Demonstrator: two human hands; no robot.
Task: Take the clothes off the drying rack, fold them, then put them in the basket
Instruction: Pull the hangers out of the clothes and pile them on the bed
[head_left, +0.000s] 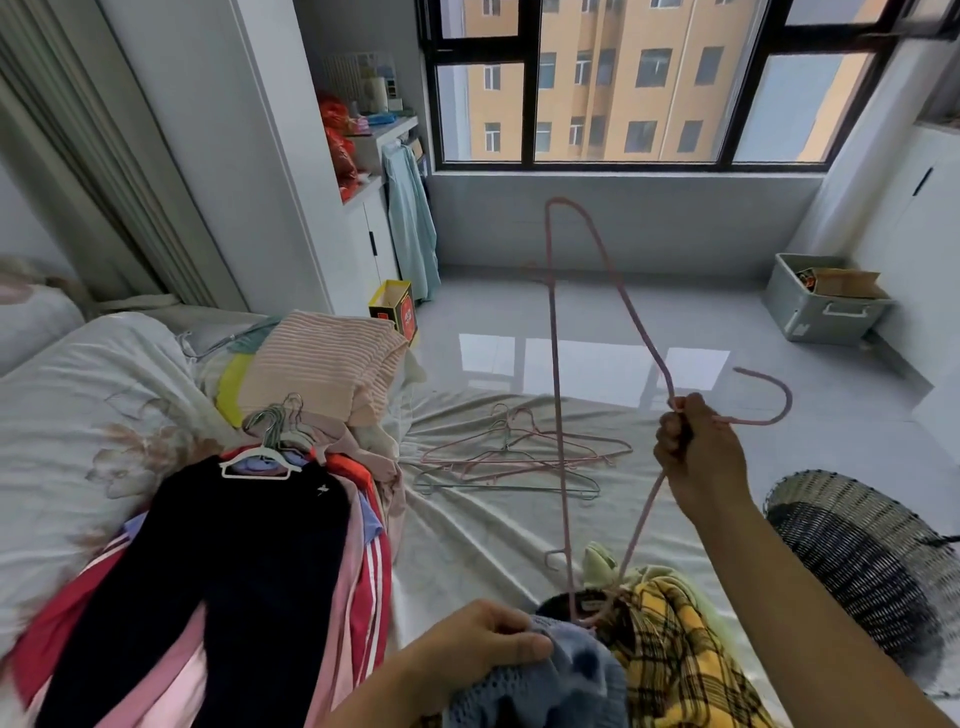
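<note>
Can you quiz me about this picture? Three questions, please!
1. True or false: the right hand grips a pink hanger.
2. What does the left hand hold? A) a blue knit B) a shoe C) a book
3. Fill in: the woven basket stands on the person's ____ side.

Key: 1 true; 2 A; 3 right.
</note>
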